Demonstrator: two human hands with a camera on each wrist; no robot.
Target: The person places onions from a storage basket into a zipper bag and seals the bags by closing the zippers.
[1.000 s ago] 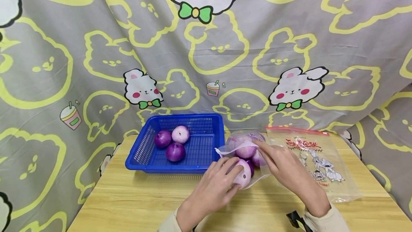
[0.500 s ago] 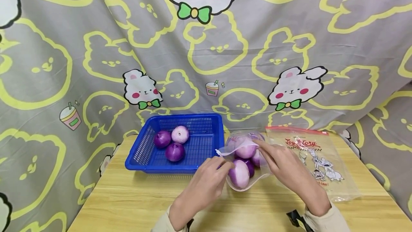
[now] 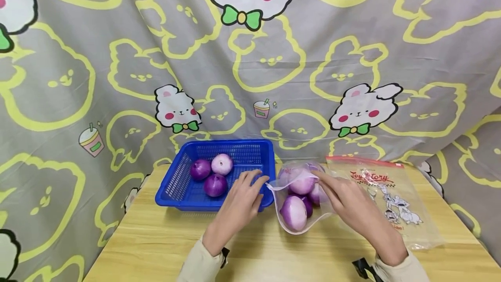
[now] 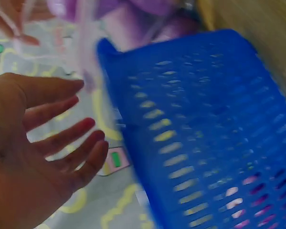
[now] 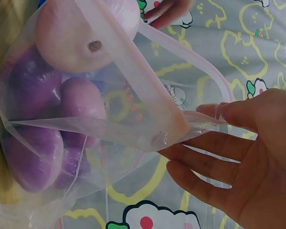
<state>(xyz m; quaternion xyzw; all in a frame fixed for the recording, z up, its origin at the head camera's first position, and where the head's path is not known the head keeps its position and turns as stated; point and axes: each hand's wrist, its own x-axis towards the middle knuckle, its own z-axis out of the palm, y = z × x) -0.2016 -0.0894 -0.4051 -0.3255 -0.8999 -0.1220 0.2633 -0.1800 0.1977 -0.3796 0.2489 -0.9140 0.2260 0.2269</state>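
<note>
My right hand [image 3: 354,203] pinches the rim of a clear zip bag [image 5: 133,126] between thumb and fingers, and the mouth stands wide. Several red onions lie inside, with a pale purple onion [image 3: 294,213] closest to the opening. To the left, my left hand [image 3: 239,199] holds nothing, its fingers spread and slightly bent over the front right edge of a blue plastic basket [image 3: 166,203]. In the left wrist view, the left fingertips [image 4: 88,125] are beside the basket's rim. Three red onions [image 3: 214,185] sit in the basket's left half.
A second clear zip bag [image 3: 415,195] with a red zip strip and printed cartoon figures lies flat at the right. Everything is on a wooden table [image 3: 156,247]. A grey patterned curtain [image 3: 242,73] hangs directly behind it.
My left hand has let go of the pale onion, which stays in the bag's mouth, and has moved left to the basket. The right hand keeps its hold on the bag.
</note>
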